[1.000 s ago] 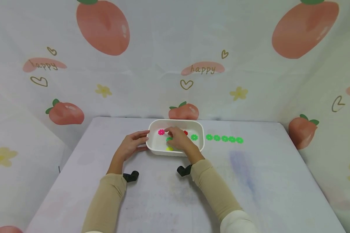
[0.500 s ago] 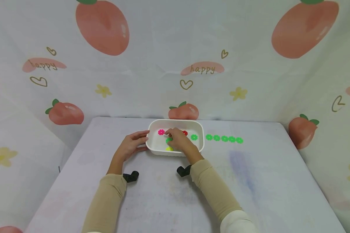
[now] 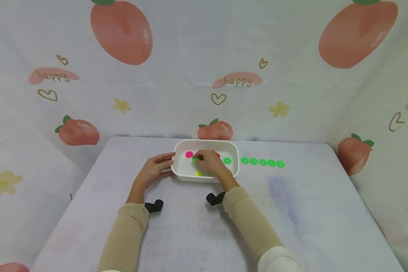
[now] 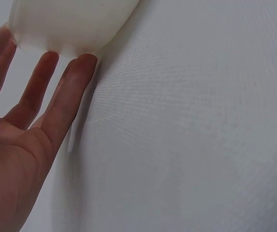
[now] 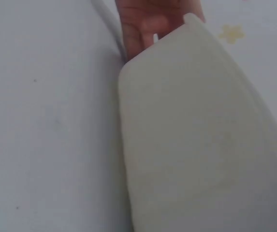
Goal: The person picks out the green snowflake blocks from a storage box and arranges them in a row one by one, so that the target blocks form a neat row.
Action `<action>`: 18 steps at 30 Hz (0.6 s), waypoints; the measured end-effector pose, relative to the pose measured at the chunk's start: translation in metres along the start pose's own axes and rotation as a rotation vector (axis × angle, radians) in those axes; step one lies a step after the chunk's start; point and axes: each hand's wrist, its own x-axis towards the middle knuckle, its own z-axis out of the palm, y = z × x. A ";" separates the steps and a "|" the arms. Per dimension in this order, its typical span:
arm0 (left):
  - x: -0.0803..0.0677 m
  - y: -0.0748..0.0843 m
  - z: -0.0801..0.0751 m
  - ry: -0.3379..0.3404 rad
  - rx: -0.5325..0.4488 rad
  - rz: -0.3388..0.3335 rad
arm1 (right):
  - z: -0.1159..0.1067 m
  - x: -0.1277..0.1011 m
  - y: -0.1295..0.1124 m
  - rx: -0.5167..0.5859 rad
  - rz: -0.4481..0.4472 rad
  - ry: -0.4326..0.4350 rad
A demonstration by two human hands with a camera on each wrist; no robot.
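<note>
Left hand [image 3: 155,170] sits at the tray's 9 o'clock end, fingers straight and relaxed against the outer wall of the white tray [image 3: 178,172]. The left wrist view confirms it: fingertips [image 4: 82,65] touch the tray's underside edge, bracing it, nothing held.

Moving right, into the tray: a pink flower disc [image 3: 189,154] lies at 10 o'clock on the tray floor, a yellow disc [image 3: 198,173] near 6 o'clock. Right hand [image 3: 209,163] reaches in over the middle, its grip curled down on a green flower disc [image 3: 195,160] at the fingertips. It looks like a pinch, though the knuckles hide the contact itself. A red disc [image 3: 218,155] peeks out behind the hand, and another green disc [image 3: 227,160] lies toward 3 o'clock.

Beyond the tray's 3 o'clock end, a row of 5 green discs [image 3: 263,162] runs along the surface [image 3: 292,211].

My read: this is the pick-up step, green pieces being sorted out. Next move calls for a clean lift over the rim, then a set-down in line with the row, while the left hand steadies the tray.
</note>
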 end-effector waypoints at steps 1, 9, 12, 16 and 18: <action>0.000 0.000 0.000 0.000 0.003 0.000 | -0.001 0.000 0.000 0.013 -0.011 0.012; -0.001 -0.001 0.000 0.019 0.019 -0.004 | -0.015 -0.003 -0.004 0.149 -0.053 0.103; -0.001 -0.002 0.001 0.021 0.018 -0.004 | -0.019 -0.008 -0.007 0.189 -0.050 0.118; -0.001 -0.002 0.002 0.019 0.019 0.002 | -0.025 -0.014 -0.010 0.259 -0.022 0.138; -0.002 -0.001 0.001 0.022 0.022 0.005 | -0.028 -0.017 -0.011 0.291 -0.003 0.148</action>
